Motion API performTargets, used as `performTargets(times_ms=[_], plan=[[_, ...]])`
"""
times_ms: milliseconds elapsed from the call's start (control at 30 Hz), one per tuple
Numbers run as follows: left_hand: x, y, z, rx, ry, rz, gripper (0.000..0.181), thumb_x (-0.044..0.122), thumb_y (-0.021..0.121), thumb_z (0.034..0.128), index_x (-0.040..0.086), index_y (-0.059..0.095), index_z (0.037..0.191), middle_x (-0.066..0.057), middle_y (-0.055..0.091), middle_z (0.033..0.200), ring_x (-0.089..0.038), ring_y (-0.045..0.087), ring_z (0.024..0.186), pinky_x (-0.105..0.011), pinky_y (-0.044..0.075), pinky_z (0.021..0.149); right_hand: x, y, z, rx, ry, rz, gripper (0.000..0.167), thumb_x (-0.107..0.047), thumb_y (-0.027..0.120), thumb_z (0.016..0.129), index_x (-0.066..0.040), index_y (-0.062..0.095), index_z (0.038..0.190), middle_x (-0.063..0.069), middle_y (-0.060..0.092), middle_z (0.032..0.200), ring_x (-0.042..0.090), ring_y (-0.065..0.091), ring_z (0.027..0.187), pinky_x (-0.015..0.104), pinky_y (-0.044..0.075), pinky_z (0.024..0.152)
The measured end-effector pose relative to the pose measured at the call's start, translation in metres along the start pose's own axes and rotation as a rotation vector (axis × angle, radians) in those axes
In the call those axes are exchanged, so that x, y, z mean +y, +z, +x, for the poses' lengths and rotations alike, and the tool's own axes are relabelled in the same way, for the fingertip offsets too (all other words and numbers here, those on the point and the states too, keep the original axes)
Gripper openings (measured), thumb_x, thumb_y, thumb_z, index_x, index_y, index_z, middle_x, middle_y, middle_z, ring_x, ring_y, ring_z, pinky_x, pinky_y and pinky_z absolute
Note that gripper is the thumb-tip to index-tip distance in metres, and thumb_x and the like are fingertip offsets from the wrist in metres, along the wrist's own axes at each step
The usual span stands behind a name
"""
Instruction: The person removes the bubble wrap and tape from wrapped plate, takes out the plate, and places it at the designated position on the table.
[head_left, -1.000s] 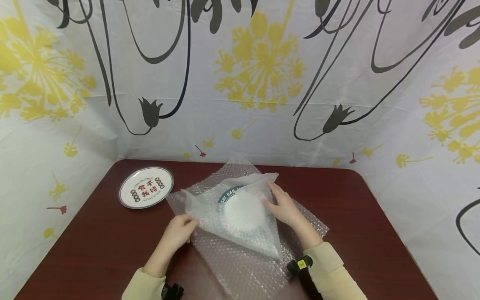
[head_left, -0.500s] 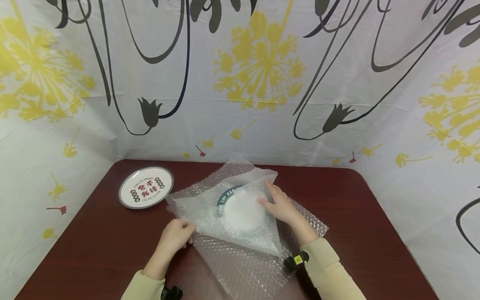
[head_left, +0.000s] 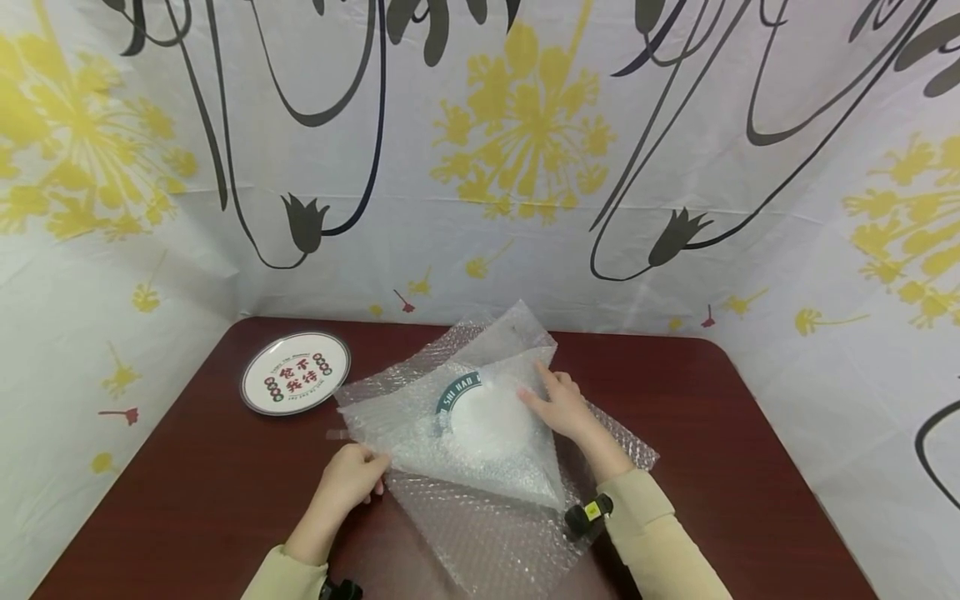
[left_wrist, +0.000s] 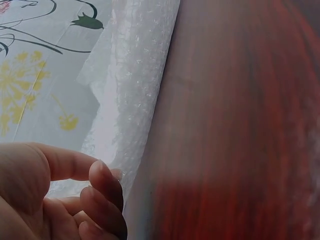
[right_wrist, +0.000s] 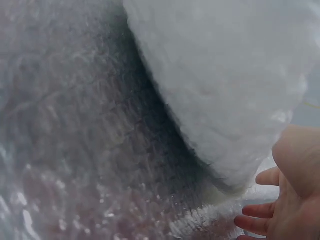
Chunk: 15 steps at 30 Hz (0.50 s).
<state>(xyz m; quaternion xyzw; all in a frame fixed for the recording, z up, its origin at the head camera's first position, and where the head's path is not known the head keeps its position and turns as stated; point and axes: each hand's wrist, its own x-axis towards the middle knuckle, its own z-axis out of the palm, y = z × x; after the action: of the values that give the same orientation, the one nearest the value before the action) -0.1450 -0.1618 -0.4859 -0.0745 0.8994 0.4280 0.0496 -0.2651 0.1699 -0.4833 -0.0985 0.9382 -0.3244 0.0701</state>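
Observation:
A round white plate (head_left: 487, 421) with a dark green lettered band shows through a layer of bubble wrap (head_left: 405, 421) folded over it. My left hand (head_left: 351, 479) pinches the near left edge of that layer between thumb and fingers, as the left wrist view also shows with the bubble wrap (left_wrist: 142, 65). At the right side of the bundle, my right hand (head_left: 562, 408) rests on the wrap with fingers spread. In the right wrist view, the right hand (right_wrist: 295, 190) has straight fingers beside the white wrapped bulge (right_wrist: 225, 85).
Beneath the bundle, a larger bubble wrap sheet (head_left: 480, 533) lies on the dark red table (head_left: 712, 450). A printed white plate (head_left: 296, 374) sits at the back left. A patterned cloth (head_left: 480, 250) stands behind the table.
The folded layer's left corner has spread flatter and further left. A pointed flap now stands up at the far side. My left hand has shifted slightly left and nearer; the right has barely moved.

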Motion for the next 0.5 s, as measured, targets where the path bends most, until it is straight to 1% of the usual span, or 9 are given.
performTargets(times_ms=[167, 333, 500], plan=[[-0.0004, -0.0014, -0.0009, -0.011, 0.004, 0.013, 0.029, 0.013, 0.054, 0.0813, 0.009, 0.055, 0.052, 0.002, 0.05, 0.043, -0.014, 0.045, 0.036, -0.029, 0.039, 0.042, 0.0026, 0.0025, 0.0014, 0.004, 0.027, -0.028, 0.081, -0.056, 0.05, 0.093, -0.009, 0.022, 0.153, 0.03, 0.027, 0.144, 0.048, 0.026, 0.131, 0.069, 0.025, 0.098], [-0.0006, -0.0031, -0.002, -0.034, -0.012, 0.025, 0.024, 0.013, 0.054, 0.0786, 0.009, 0.059, 0.056, 0.002, 0.05, 0.043, -0.014, 0.045, 0.036, -0.029, 0.04, 0.042, 0.0053, 0.0044, 0.0005, 0.016, 0.012, -0.049, 0.079, -0.052, 0.052, 0.094, -0.008, 0.023, 0.152, 0.03, 0.027, 0.145, 0.049, 0.025, 0.132, 0.069, 0.023, 0.1], [-0.0001, -0.0042, -0.0042, -0.061, -0.02, 0.04, 0.027, 0.015, 0.054, 0.0819, 0.009, 0.061, 0.056, 0.002, 0.051, 0.044, -0.013, 0.046, 0.037, -0.029, 0.043, 0.041, 0.0063, 0.0041, -0.0045, 0.001, 0.002, -0.029, 0.079, -0.052, 0.053, 0.093, -0.007, 0.024, 0.152, 0.03, 0.023, 0.148, 0.049, 0.021, 0.134, 0.069, 0.022, 0.101]])
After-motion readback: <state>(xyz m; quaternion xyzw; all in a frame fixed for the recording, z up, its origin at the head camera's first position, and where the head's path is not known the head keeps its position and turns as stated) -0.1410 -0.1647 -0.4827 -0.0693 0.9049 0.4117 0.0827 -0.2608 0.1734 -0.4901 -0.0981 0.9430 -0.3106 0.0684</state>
